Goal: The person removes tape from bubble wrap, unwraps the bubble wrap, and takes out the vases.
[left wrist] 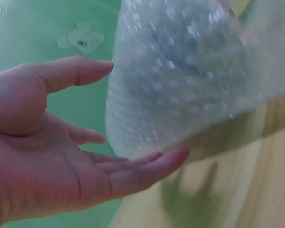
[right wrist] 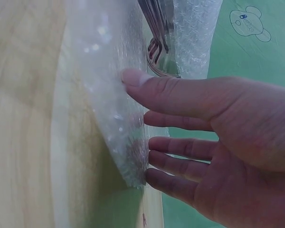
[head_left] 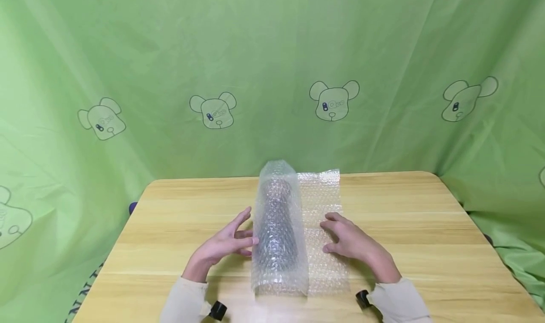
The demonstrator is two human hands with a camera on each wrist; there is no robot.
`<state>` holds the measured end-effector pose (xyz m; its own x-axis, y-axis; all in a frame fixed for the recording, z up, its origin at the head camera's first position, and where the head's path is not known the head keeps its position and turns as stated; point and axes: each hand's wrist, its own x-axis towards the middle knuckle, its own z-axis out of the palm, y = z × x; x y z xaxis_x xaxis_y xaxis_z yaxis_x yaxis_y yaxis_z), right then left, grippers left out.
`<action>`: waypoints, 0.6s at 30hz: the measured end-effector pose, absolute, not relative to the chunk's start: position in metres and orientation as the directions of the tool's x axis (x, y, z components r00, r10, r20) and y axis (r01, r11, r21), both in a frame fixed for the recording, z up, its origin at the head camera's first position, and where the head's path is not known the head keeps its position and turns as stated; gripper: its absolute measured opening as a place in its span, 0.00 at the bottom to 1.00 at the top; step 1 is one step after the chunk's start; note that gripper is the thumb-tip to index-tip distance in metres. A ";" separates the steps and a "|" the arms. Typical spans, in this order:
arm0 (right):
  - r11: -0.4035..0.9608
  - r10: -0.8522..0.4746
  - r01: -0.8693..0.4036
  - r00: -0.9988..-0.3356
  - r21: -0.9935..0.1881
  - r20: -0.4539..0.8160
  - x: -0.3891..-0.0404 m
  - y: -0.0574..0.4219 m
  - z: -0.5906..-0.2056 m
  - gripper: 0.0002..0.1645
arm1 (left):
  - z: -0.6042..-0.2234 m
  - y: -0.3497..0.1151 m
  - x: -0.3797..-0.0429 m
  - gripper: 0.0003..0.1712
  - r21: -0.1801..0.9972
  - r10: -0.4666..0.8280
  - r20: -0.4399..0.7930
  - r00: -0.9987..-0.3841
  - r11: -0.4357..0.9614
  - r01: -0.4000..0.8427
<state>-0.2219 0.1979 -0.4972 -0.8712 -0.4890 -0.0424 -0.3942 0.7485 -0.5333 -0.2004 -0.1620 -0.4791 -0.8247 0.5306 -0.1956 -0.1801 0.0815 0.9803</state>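
Observation:
A sheet of bubble wrap [head_left: 278, 280] lies on the table, folded over a dark grey object [head_left: 277, 240] that is narrow at the far end and wide near the front. Through the wrap its kind is unclear; the right wrist view shows shiny, curved metal-like strips [right wrist: 156, 42] inside the fold. At the left side, my left hand [head_left: 227, 242] is spread, its thumb close to the wrap. My right hand [head_left: 351, 238] hovers by the flat part of the sheet [head_left: 323, 190], fingers loosely bent and gripping nothing. Whether fingertips touch the wrap is hard to tell.
The wooden table [head_left: 426, 219] extends to both sides of the wrap. A green curtain [head_left: 272, 53] printed with bear heads hangs behind it and at the sides. Dark wrist devices [head_left: 218, 309] sit below both hands.

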 end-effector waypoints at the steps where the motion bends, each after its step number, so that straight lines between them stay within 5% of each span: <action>1: 0.749 -0.488 -0.393 -0.872 -0.534 -0.043 -0.222 0.198 -0.497 0.39 | -0.475 -0.160 -0.198 0.58 0.981 0.516 -0.192 -0.835 0.110 -0.158; 11: 0.752 -0.487 -0.397 -0.872 -0.525 -0.038 -0.222 0.199 -0.499 0.40 | -0.443 -0.124 -0.177 0.53 0.851 0.460 0.014 -0.888 0.461 0.252; 18: 0.753 -0.501 -0.411 -0.864 -0.514 -0.043 -0.220 0.198 -0.498 0.41 | -0.440 -0.099 -0.164 0.55 0.732 0.423 0.024 -0.906 0.610 0.304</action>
